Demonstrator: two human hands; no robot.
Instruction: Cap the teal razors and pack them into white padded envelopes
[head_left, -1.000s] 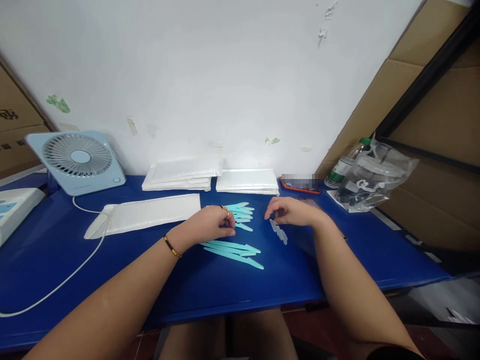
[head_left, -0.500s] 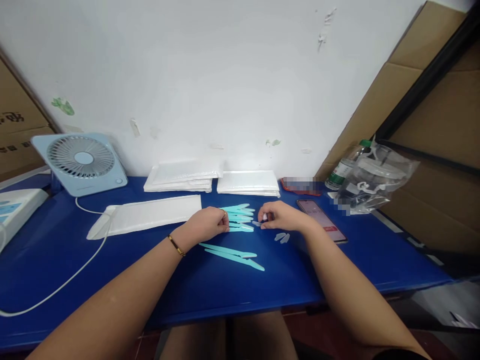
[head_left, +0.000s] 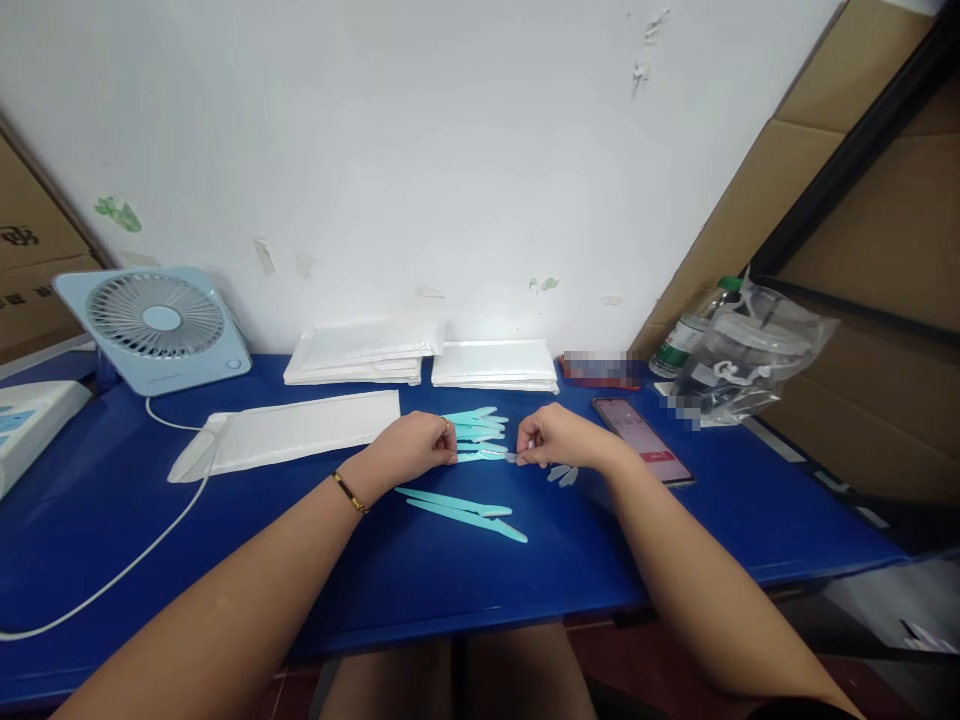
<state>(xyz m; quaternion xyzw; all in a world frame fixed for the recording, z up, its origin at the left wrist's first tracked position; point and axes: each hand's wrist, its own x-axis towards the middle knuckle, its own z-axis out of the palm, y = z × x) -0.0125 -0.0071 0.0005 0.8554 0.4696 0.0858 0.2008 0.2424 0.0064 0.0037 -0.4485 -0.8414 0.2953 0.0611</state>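
My left hand [head_left: 421,446], its fingers pinched, holds the handle end of a turquoise razor [head_left: 487,455] that points right. Just behind that razor, several more turquoise razors [head_left: 480,422] lie side by side, partly covered by my left fingers. My right hand [head_left: 546,436] pinches a small clear cap [head_left: 511,457] at the razor's tip; whether the cap is on the blade is too small to tell. Several loose clear caps [head_left: 564,475] lie under and beside my right hand. Nearer the front edge rest two turquoise razors [head_left: 469,514], close together.
A long white pouch [head_left: 292,434] lies left of my left hand. White pouch stacks [head_left: 360,350] [head_left: 495,364] stand by the wall. A phone [head_left: 646,443], bottle [head_left: 686,330] and bagged cup [head_left: 750,360] are right. A blue fan [head_left: 161,320] with a white cable [head_left: 161,535] is left.
My right hand has moved slightly toward the front and left, bringing its clear cap to the tip of the razor in my left hand. The view has shifted slightly.
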